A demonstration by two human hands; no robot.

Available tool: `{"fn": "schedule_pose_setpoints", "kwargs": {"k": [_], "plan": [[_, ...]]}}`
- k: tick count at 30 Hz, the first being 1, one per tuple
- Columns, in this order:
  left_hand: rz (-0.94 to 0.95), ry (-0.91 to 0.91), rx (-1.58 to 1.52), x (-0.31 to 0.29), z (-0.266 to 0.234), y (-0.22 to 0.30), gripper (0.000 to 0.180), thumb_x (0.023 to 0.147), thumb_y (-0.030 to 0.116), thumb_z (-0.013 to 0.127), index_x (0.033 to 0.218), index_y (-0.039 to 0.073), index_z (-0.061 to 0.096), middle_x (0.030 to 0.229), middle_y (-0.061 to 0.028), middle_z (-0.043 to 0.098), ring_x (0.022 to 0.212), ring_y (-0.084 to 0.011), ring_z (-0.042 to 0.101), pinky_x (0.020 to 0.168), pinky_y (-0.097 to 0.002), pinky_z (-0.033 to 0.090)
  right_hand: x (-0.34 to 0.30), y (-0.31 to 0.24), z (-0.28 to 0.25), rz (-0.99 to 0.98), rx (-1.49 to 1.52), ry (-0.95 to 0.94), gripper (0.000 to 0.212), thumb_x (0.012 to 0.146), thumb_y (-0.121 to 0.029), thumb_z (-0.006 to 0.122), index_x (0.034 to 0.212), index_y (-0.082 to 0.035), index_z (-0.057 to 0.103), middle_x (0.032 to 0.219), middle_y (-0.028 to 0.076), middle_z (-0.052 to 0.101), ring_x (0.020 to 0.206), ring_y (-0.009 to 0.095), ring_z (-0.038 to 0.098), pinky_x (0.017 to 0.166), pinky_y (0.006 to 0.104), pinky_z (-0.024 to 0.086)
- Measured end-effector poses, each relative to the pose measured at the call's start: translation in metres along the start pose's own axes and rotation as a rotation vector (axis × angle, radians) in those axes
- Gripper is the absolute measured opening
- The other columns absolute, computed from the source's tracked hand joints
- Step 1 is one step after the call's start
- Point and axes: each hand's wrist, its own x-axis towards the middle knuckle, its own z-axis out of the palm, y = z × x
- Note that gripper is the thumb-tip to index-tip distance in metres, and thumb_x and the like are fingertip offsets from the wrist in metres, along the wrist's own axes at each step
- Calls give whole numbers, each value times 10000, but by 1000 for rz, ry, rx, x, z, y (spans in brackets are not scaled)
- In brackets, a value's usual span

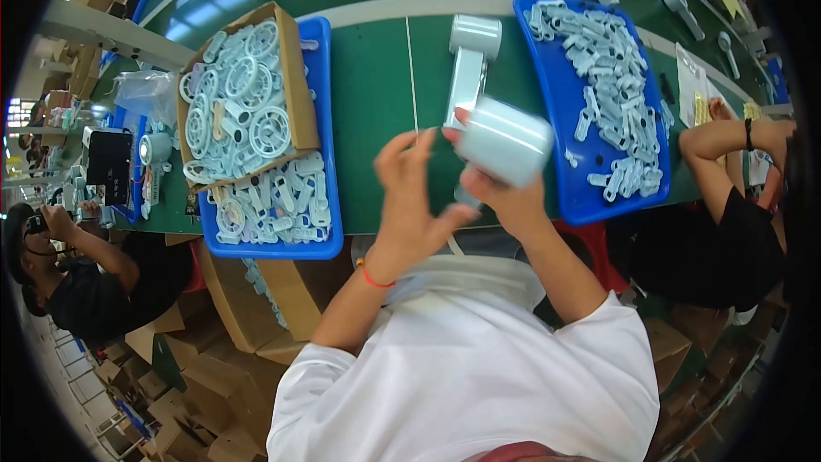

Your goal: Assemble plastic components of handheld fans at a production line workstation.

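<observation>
My right hand [509, 197] is closed around a glossy pale blue, drum-shaped plastic housing [506, 141], smeared a little by motion. Part of a short piece shows below it, near my fingers. Beside it on the left, my left hand [409, 197] is open, fingers spread and holding nothing I can see. Just beyond my hands, a similar pale blue part with a drum-shaped head and a straight handle [468, 77] lies on the green table [368, 120]. My right hand and the housing cover its near end.
To the left, a cardboard box [299, 103] of ring-shaped and small pale blue parts sits on a blue tray [335, 231] of more parts. A second blue tray [569, 192] of small parts is at right. People sit on both sides; cardboard boxes [227, 385] stand below.
</observation>
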Motion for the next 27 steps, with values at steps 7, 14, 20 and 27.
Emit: {"fn": "schedule_pose_setpoints", "kwargs": {"k": [7, 14, 20, 27], "plan": [[-110, 155, -135, -31, -8, -17, 242, 667, -67, 677, 876, 53, 661, 712, -80, 581, 661, -185, 573, 560, -268, 436, -2, 25, -5, -425, -605, -60, 268, 750, -36, 666, 960, -67, 502, 884, 46, 551, 873, 166, 556, 768, 294, 454], [544, 310, 174, -34, -27, 17, 128, 756, 66, 662, 883, 71, 644, 833, -63, 637, 734, -230, 572, 614, -339, 459, -1, 11, 7, -390, -761, -70, 500, 720, -94, 662, 1186, -19, 496, 1116, 164, 546, 1027, 314, 544, 880, 388, 434], [291, -146, 584, -5, -13, 16, 591, 628, 211, 752, 1167, 88, 544, 1111, -53, 543, 1037, -254, 485, 904, -442, 367, -8, -9, -11, -423, -1348, -400, 663, 595, -70, 719, 1209, -26, 472, 1131, 124, 516, 1073, 291, 488, 893, 374, 385], [176, -185, 760, -6, 4, 16, 537, 581, 197, 764, 1063, 76, 562, 1049, -55, 545, 1031, -278, 494, 886, -436, 372, -16, 7, -31, -532, -1159, -312, 637, 588, -31, 732, 1186, -65, 514, 1132, 93, 548, 1048, 278, 508, 904, 386, 373]]}}
